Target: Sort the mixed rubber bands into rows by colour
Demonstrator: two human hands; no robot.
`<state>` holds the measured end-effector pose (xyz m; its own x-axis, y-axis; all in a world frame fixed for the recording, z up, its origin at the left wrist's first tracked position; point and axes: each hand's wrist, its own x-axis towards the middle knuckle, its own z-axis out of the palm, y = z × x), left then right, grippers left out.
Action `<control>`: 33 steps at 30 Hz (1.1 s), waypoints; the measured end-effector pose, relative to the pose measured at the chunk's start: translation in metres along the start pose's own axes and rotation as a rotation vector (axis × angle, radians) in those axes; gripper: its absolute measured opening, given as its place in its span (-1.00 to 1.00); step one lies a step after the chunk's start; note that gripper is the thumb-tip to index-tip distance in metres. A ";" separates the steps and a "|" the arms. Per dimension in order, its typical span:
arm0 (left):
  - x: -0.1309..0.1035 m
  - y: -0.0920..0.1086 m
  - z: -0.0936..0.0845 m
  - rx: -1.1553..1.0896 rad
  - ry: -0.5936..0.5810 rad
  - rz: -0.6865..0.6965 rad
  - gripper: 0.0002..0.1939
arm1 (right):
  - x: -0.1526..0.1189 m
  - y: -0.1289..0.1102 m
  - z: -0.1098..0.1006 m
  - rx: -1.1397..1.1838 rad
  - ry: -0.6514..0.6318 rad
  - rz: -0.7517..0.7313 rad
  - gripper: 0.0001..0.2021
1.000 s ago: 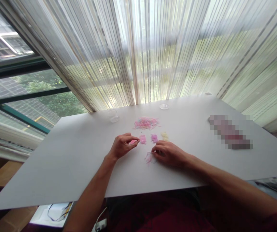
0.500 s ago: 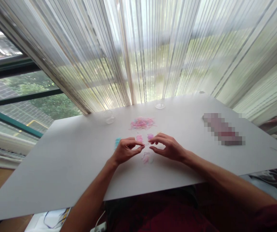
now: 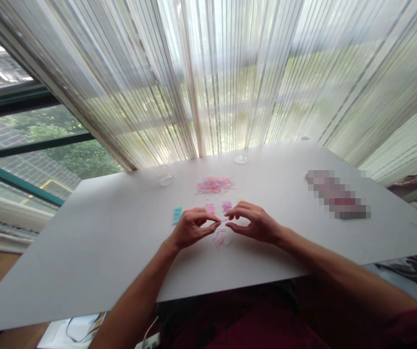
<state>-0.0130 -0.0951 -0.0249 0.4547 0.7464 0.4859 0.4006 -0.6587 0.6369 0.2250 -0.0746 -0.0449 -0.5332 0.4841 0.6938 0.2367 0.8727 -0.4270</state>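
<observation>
My left hand [image 3: 195, 227] pinches a small thin pinkish piece [image 3: 224, 220] between thumb and forefinger. Close on its right, my right hand [image 3: 248, 220] has thumb and fingers apart, with nothing visible gripped. Beyond the hands lies a loose pile of pink and blue pieces [image 3: 214, 185]. Small groups sit around the hands: teal [image 3: 177, 215] beside the left hand, pink [image 3: 210, 208] and purple [image 3: 226, 206] between the hands. Nearer me is a small pink and white cluster [image 3: 220, 238]. A bit of yellow [image 3: 242, 199] shows behind my right hand.
A clear round container [image 3: 165, 176] and a clear round lid or dish [image 3: 240, 158] stand toward the far edge of the white table [image 3: 102, 252]. A blurred-out pinkish object [image 3: 335, 194] lies at the right. Curtains [image 3: 223, 97] hang behind the table.
My left hand has shifted slightly right with the thin piece, which now looks narrower. More of the teal group shows. My right hand stays nearly where it was, still open.
</observation>
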 end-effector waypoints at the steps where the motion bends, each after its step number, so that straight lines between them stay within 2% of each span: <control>1: 0.000 0.001 0.000 0.000 -0.001 0.009 -0.88 | 0.000 0.000 0.000 -0.002 0.004 -0.008 -0.94; 9: -0.001 0.000 0.002 0.085 0.022 0.073 -0.88 | 0.000 -0.002 0.000 -0.100 -0.014 -0.070 -0.90; 18: -0.002 0.000 0.004 0.404 0.046 0.230 -0.88 | 0.001 -0.003 -0.004 -0.241 -0.073 -0.155 -0.88; 28: -0.003 -0.001 0.005 0.405 0.030 0.219 -0.87 | -0.001 -0.001 0.000 -0.166 -0.074 -0.072 -0.88; 33: -0.003 -0.003 0.004 0.425 0.012 0.191 -0.86 | -0.001 0.008 -0.008 -0.276 -0.135 -0.064 -0.87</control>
<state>-0.0130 -0.0958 -0.0308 0.5443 0.6071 0.5790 0.6019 -0.7634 0.2346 0.2343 -0.0673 -0.0444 -0.6527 0.4307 0.6233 0.4007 0.8945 -0.1984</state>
